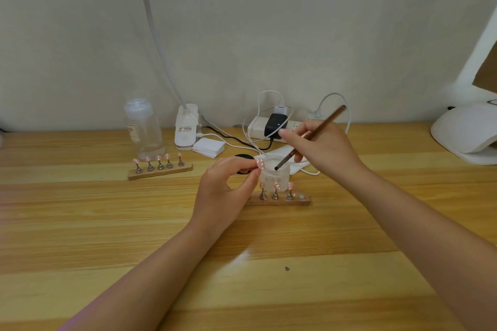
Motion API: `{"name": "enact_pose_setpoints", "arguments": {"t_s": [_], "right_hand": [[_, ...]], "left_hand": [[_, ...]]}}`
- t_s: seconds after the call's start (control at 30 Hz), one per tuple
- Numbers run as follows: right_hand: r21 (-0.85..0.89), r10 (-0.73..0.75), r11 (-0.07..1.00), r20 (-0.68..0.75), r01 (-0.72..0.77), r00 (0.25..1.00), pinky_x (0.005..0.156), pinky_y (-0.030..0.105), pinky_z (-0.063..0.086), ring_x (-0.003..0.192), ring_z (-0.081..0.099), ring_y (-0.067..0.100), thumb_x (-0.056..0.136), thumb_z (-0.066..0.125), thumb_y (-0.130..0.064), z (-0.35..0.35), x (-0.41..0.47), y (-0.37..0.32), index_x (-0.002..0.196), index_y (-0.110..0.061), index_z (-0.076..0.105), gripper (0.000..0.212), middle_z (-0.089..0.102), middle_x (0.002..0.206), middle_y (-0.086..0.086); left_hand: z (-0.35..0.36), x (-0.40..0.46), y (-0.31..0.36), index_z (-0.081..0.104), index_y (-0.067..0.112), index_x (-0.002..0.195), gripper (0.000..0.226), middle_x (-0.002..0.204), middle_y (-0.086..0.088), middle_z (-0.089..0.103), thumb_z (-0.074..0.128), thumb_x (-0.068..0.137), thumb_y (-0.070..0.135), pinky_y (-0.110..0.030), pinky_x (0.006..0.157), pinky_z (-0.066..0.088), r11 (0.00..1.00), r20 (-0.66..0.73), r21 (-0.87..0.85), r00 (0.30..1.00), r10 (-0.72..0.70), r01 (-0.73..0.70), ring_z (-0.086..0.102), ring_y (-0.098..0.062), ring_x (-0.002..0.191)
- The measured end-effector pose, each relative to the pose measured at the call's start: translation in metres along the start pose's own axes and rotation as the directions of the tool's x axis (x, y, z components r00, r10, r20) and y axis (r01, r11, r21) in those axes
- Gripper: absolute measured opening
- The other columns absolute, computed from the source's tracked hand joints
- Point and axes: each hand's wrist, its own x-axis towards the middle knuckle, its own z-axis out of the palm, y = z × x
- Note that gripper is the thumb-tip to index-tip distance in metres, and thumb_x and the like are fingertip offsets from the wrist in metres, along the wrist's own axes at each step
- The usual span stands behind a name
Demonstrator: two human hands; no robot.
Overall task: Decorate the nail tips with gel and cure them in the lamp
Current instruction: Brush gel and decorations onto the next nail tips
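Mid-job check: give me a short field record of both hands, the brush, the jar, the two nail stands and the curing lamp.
left hand: pinches one pink nail tip beside the jar
right hand: holds the brush, bristle end down
brush tip: at the mouth of the frosted jar
near stand: three pink tips showing, one bare peg at its right end, left end hidden by the hand
far stand: five tips, in front of the clear bottle
curing lamp: at the right edge of the table; nothing seen inside

single head-worn wide-angle view, looking forward and down from above the person's forearms, close over the wooden desk, facing the wall (edges bowed by the lens)
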Motion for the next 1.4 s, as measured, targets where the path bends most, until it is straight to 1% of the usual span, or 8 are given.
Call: {"name": "enact_pose_setpoints", "arguments": {"t_s": [0.13, 0.37, 0.5, 0.63, 0.73, 0.97, 1.23, 1.4], "right_hand": [[-0.168, -0.025, 0.985, 0.048, 0.033, 0.999, 0.055, 0.022, 0.041, 0.052, 0.055, 0.002, 0.081, 0.066, -0.042, 0.010, 0.010, -0.006, 0.052, -0.019, 0.052, 0.040, 0.056, 0.045, -0.007], [-0.253, -0.047, 0.964, 0.126, 0.077, 0.991, 0.054, 0.023, 0.038, 0.056, 0.049, 0.008, 0.083, 0.066, -0.035, 0.024, 0.013, -0.008, 0.053, -0.017, 0.049, 0.039, 0.049, 0.053, -0.005], [-0.166, -0.027, 0.986, 0.037, 0.032, 0.999, 0.058, 0.026, 0.042, 0.054, 0.051, 0.007, 0.082, 0.066, -0.029, 0.021, 0.011, -0.004, 0.053, -0.015, 0.048, 0.037, 0.049, 0.048, -0.006], [-0.001, 0.045, 0.999, -0.105, -0.045, 0.993, 0.042, 0.007, 0.035, 0.038, 0.049, -0.004, 0.082, 0.065, -0.022, 0.011, 0.011, 0.005, 0.049, -0.017, 0.051, 0.036, 0.049, 0.036, -0.008], [0.133, 0.137, 0.985, -0.178, -0.114, 0.974, 0.045, 0.008, 0.038, 0.039, 0.049, -0.005, 0.081, 0.065, -0.020, 0.003, 0.013, 0.011, 0.050, -0.016, 0.050, 0.035, 0.048, 0.032, -0.010], [0.307, 0.239, 0.935, -0.183, -0.176, 0.954, 0.037, 0.007, 0.033, 0.031, 0.043, -0.002, 0.083, 0.065, -0.013, -0.006, 0.009, 0.021, 0.053, -0.012, 0.049, 0.035, 0.048, 0.037, -0.005], [0.329, 0.216, 0.932, -0.174, -0.150, 0.961, 0.057, 0.016, 0.034, 0.038, 0.047, -0.006, 0.085, 0.065, -0.014, -0.014, 0.004, 0.023, 0.051, -0.014, 0.050, 0.037, 0.047, 0.034, -0.008], [0.400, 0.208, 0.913, -0.272, -0.086, 0.939, 0.045, 0.011, 0.037, 0.036, 0.046, -0.001, 0.089, 0.062, -0.027, -0.011, -0.008, 0.016, 0.057, -0.015, 0.053, 0.034, 0.054, 0.039, -0.006]], "left_hand": [[0.000, 0.000, -0.001, 0.067, 0.021, 0.090, 0.022, 0.083, 0.010, 0.066, 0.067, 0.079, 0.003, -0.014, 0.078, 0.045, 1.000, 0.000, 0.010, 1.000, 0.005, -0.005, 0.060, -0.006, 0.082], [0.000, 0.001, -0.002, 0.068, 0.017, 0.091, 0.022, 0.083, 0.007, 0.066, 0.067, 0.078, 0.000, -0.014, 0.077, 0.045, 1.000, 0.005, 0.016, 1.000, 0.018, -0.018, 0.060, -0.006, 0.079], [0.000, 0.001, -0.001, 0.068, 0.018, 0.092, 0.023, 0.083, 0.008, 0.066, 0.067, 0.078, 0.000, -0.017, 0.077, 0.046, 1.000, 0.009, 0.012, 1.000, 0.008, -0.008, 0.060, -0.009, 0.081], [-0.001, 0.002, -0.001, 0.070, 0.013, 0.091, 0.018, 0.084, 0.004, 0.067, 0.067, 0.078, 0.000, -0.016, 0.078, 0.045, 1.000, 0.021, 0.020, 1.000, -0.003, 0.002, 0.061, -0.011, 0.083], [-0.001, 0.002, 0.000, 0.070, 0.010, 0.090, 0.016, 0.084, 0.003, 0.067, 0.067, 0.078, 0.000, -0.011, 0.078, 0.044, 1.000, 0.036, 0.029, 0.999, -0.003, 0.002, 0.060, -0.010, 0.083], [-0.001, 0.003, 0.001, 0.068, 0.018, 0.092, 0.021, 0.084, 0.012, 0.064, 0.066, 0.079, 0.000, -0.012, 0.079, 0.045, 0.999, 0.044, 0.006, 0.998, -0.045, 0.045, 0.061, -0.006, 0.085], [-0.001, 0.003, 0.001, 0.069, 0.015, 0.091, 0.021, 0.083, 0.013, 0.063, 0.065, 0.079, -0.001, -0.011, 0.077, 0.045, 0.999, 0.042, 0.022, 0.998, -0.040, 0.039, 0.061, -0.007, 0.084], [-0.001, 0.003, 0.002, 0.067, 0.018, 0.092, 0.025, 0.084, 0.009, 0.065, 0.065, 0.079, -0.002, -0.009, 0.078, 0.044, 0.999, 0.043, 0.014, 0.998, -0.045, 0.044, 0.061, -0.007, 0.086]]}}
